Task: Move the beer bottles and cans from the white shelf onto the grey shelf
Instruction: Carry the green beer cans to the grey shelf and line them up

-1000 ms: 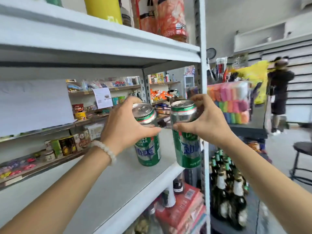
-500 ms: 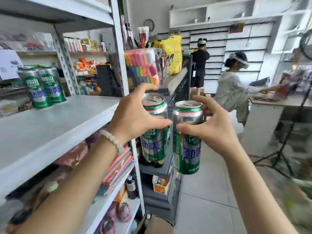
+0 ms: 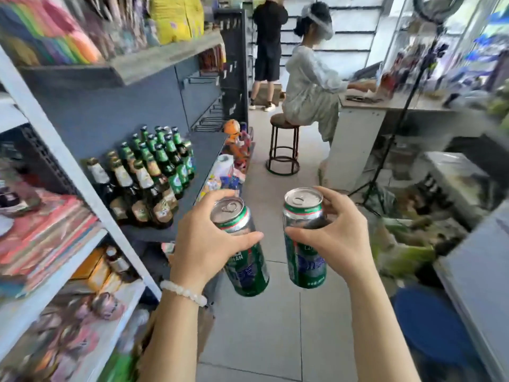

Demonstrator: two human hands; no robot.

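My left hand (image 3: 205,244) grips a green beer can (image 3: 242,260), tilted a little to the left, out over the aisle floor. My right hand (image 3: 334,238) holds a second green beer can (image 3: 304,244) upright beside it. Both cans hang in the air just right of the grey shelf (image 3: 203,150), whose dark board carries several green and brown beer bottles (image 3: 154,175). The white shelf (image 3: 63,161) stands at the left edge with its upright post in front of the bottles.
Packets and boxes fill the white shelf's lower boards. Toys and a tissue roll (image 3: 224,164) lie at the grey board's far end. A person sits on a stool (image 3: 283,144) at a counter ahead; another stands behind. A tripod (image 3: 385,150) and blue bin (image 3: 429,323) are on the right.
I have turned right, away from the white shelf, carrying both cans. The grey shelf with its bottles has come into view and the cans have dropped lower, over the aisle.
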